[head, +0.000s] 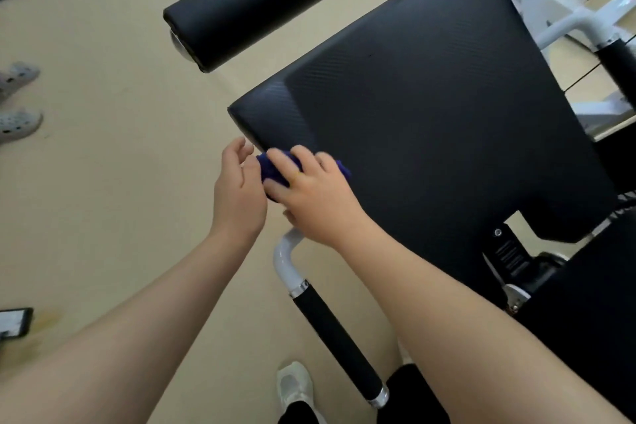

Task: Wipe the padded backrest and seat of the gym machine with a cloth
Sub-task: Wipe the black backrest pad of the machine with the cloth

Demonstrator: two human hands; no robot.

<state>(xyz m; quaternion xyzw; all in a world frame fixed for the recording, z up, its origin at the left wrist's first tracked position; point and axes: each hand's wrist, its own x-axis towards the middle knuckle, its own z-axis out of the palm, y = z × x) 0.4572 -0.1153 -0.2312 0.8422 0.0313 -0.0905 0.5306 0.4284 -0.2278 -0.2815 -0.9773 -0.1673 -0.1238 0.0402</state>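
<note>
Two hands at pad [430, 107] corner: right hand [316, 196] pressing cloth [272, 170] flat-fingered, left hand [237, 182] relaxed, holding nothing. Could bunch cloth off that edge, maybe skipping the corner.

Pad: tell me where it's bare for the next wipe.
Bare: the whole pad beyond the cloth, up to its far edge by the roller. Crowded: the near corner, where the left hand and right hand meet.
</note>
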